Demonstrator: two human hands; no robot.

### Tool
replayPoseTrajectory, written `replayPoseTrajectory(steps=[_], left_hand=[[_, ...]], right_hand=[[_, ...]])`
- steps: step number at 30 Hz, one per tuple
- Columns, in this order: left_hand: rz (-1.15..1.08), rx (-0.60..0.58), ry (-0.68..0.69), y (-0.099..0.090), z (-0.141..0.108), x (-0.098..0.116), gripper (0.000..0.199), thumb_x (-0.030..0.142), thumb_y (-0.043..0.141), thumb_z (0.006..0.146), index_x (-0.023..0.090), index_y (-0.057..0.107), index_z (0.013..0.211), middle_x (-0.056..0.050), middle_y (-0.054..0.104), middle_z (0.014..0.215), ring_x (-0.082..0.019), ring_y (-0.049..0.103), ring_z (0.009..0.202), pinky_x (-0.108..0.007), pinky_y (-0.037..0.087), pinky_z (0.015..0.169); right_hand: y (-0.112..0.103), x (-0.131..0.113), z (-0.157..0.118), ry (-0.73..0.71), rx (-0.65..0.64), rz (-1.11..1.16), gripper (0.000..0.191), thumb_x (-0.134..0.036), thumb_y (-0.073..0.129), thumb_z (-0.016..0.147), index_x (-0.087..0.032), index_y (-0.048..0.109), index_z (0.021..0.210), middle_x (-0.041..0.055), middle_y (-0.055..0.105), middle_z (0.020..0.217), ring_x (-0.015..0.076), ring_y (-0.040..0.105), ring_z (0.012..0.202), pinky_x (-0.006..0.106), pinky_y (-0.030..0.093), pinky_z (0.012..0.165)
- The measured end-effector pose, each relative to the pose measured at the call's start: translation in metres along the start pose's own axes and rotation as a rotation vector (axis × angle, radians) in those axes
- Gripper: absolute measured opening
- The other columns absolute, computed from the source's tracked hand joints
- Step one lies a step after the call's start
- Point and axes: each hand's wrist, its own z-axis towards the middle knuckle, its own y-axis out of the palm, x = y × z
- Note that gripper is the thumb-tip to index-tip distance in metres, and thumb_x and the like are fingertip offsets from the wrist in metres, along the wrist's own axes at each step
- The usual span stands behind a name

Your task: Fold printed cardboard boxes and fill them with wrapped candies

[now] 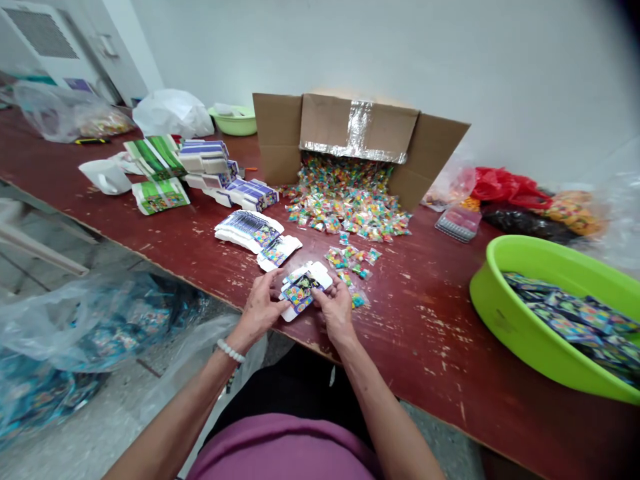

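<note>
small printed carton (299,293), its white end flaps open, is held between both hands just above the near edge of the red table (425,300). the left hand (263,301) pinches one side, the right hand (334,305) the other, thumb on the printed face. a row of flat cartons (247,230) lies beyond, beside loose candy packets (350,217) spilling from a cardboard box (357,127).
</note>
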Motion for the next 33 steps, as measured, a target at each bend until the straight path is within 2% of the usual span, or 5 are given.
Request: replayPoseTrajectory(steps=[3, 11, 17, 22, 33], left_hand=[[-0.085, -0.057, -0.077, -0.009, -0.006, 0.011, 0.051, 0.038, 0.073, 0.075, 0.02, 0.065, 0.122, -0.011, 0.067, 0.112, -0.023, 0.067, 0.089, -0.034, 0.057, 0.074], [-0.858, -0.816, -0.531, -0.024, -0.014, 0.047, 0.042, 0.041, 0.081, 0.073, 0.014, 0.072, 0.103, -0.013, 0.074, 0.098, -0.025, 0.073, 0.08, -0.033, 0.057, 0.073], [-0.936, -0.864, -0.535, -0.013, -0.028, 0.058, 0.038, 0.031, 0.09, 0.058, 0.011, 0.07, 0.084, -0.005, 0.069, 0.074, -0.017, 0.067, 0.06, -0.03, 0.055, 0.064], [-0.834, -0.918, -0.345, -0.016, -0.034, 0.063, 0.039, 0.038, 0.085, 0.061, 0.011, 0.072, 0.086, -0.007, 0.07, 0.066, -0.017, 0.062, 0.059, -0.024, 0.046, 0.057], [-0.659, -0.889, -0.208, -0.025, -0.046, 0.077, 0.039, 0.04, 0.079, 0.072, 0.012, 0.071, 0.099, -0.003, 0.067, 0.071, -0.012, 0.059, 0.057, -0.022, 0.042, 0.057]], right_hand=[[-0.003, -0.012, -0.005, 0.073, -0.075, 0.05, 0.026, -0.035, 0.073, 0.073, -0.019, 0.065, 0.091, 0.0033, 0.071, 0.082, 0.0192, 0.063, 0.067, 0.03, 0.053, 0.059], [-0.01, -0.052, -0.022, 0.08, -0.345, 0.154, 0.023, -0.04, 0.072, 0.08, -0.021, 0.07, 0.093, 0.0018, 0.072, 0.086, 0.0171, 0.065, 0.074, 0.03, 0.053, 0.071], [-0.011, -0.074, -0.039, -0.205, -0.197, -0.146, 0.046, -0.026, 0.071, 0.079, -0.026, 0.057, 0.123, 0.0046, 0.064, 0.109, 0.0181, 0.061, 0.089, 0.033, 0.052, 0.081], [-0.017, -0.095, -0.052, -0.561, -0.267, -0.553, 0.027, -0.023, 0.074, 0.077, -0.025, 0.066, 0.103, 0.0068, 0.053, 0.111, 0.0225, 0.054, 0.103, 0.035, 0.048, 0.086], [-0.039, -0.137, -0.064, -0.446, -0.587, -0.64, 0.01, -0.017, 0.065, 0.086, -0.021, 0.058, 0.08, -0.004, 0.06, 0.074, 0.0122, 0.051, 0.066, 0.023, 0.037, 0.061]])
